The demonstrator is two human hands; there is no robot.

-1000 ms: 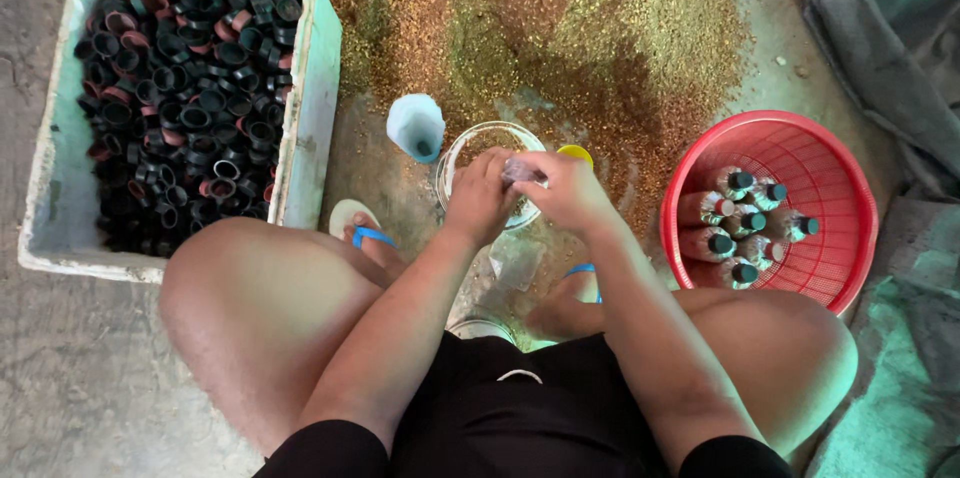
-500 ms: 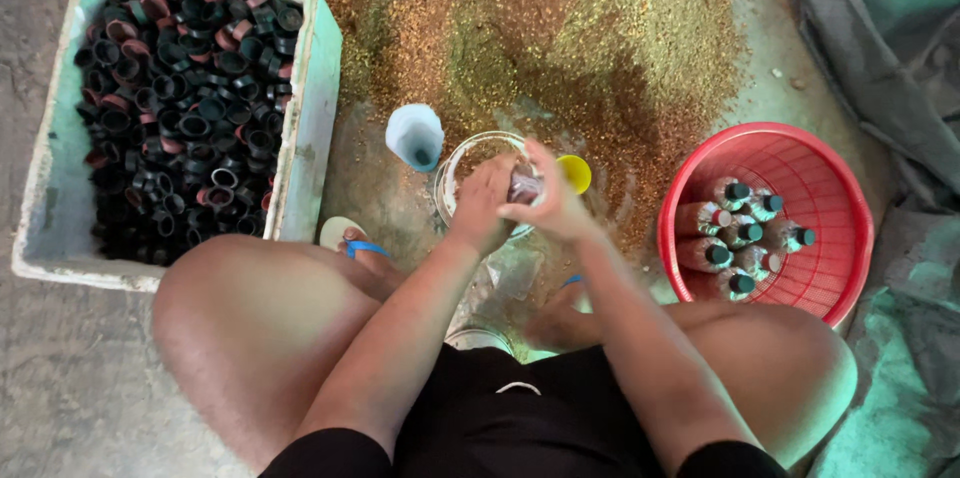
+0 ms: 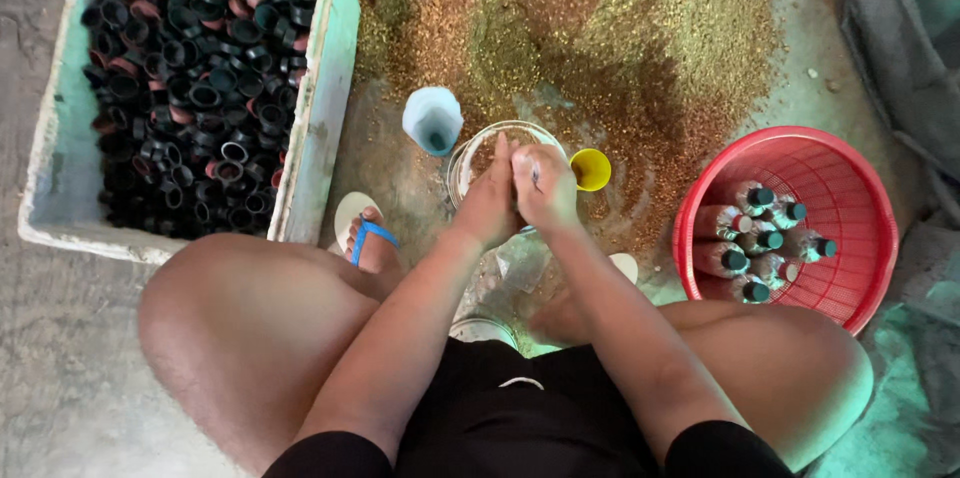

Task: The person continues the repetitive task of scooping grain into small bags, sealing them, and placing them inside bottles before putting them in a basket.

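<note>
Small bottle (image 3: 535,175) upright over clear bowl (image 3: 470,153)

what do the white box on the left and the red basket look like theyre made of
The white box looks like foam, probably expanded polystyrene: thick matte walls with chipped, grubby edges. It holds dark ring-shaped caps. The red basket looks like moulded plastic: a glossy rim and a fine open mesh wall. It holds capped bottles.

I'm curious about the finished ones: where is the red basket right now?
In the head view, the red basket sits on the floor at the right, beside the person's right knee, at the edge of the heap of brown grain, with several capped bottles lying inside.
</note>
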